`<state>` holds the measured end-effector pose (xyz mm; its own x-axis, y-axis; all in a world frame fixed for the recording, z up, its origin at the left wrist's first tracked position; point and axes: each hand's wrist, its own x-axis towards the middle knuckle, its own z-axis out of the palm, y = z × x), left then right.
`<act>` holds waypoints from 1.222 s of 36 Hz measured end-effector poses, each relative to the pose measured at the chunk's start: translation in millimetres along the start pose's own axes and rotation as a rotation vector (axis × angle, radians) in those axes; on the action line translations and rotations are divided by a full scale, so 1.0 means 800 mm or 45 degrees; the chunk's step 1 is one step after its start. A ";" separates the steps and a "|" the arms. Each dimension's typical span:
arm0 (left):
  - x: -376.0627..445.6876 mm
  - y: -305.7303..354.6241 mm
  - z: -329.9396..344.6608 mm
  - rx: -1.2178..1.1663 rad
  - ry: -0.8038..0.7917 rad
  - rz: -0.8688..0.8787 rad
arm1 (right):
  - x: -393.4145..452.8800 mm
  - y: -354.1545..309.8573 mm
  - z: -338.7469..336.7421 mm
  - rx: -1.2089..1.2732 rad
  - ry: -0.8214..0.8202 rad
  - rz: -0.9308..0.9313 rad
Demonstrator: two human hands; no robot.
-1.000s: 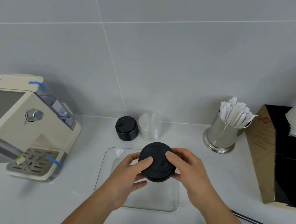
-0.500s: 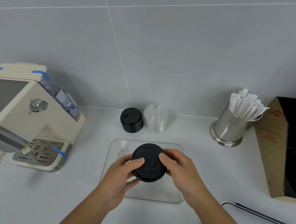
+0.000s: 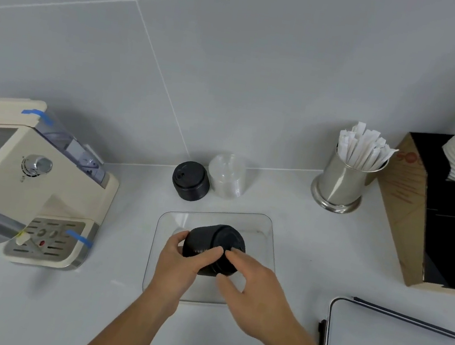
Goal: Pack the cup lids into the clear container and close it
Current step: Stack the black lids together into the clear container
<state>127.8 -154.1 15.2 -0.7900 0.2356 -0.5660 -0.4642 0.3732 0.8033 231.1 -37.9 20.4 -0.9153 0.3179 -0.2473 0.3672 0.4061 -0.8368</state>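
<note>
So far the packing looks barely begun: the clear container (image 3: 266, 231) shows nothing resting on its floor, as far as its see-through walls let anyone tell, and the first stack of black lids (image 3: 210, 248) is only now held over it. The left hand (image 3: 177, 265) wraps the near end of the stack, and the right hand (image 3: 254, 291) pinches the rim at the far end, so both hands are closed on it. The stack lies tipped on its side, its long axis running from the left palm up and away to the right, lid tops facing the far-right corner. Beyond the fingers, a second black stack (image 3: 190, 180) and a clear stack (image 3: 226, 179) stand upright on the counter, unpacked. Closing remains too (the cover (image 3: 402, 340) probably lies to the right of the right wrist).
</note>
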 end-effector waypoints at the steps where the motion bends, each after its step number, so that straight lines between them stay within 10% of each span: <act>1: 0.000 -0.001 0.001 0.005 0.001 0.019 | 0.000 0.002 0.001 -0.015 -0.023 0.001; 44: 0.032 -0.018 0.066 0.176 -0.102 0.003 | 0.034 0.085 -0.054 0.278 0.184 0.394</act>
<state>135.5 -105.9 -20.5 -0.7541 0.3051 -0.5816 -0.3987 0.4910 0.7745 238.5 35.5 -22.4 -0.7288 0.5199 -0.4456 0.5636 0.0860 -0.8215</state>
